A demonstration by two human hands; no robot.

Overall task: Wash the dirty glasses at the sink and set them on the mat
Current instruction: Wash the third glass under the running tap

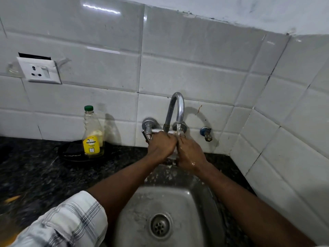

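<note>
Your left hand (161, 146) and right hand (189, 154) clasp the mostly hidden glass (173, 155) under the tap (175, 111). Wet, it's likely slippery and fragile, so hold its wall firmly.

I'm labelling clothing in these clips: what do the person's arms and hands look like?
A white shirt sleeve checked with thin dark lines covers the left upper arm; the forearm and left hand are bare. The right hand and forearm are bare too, glistening wet; no gloves.
</note>
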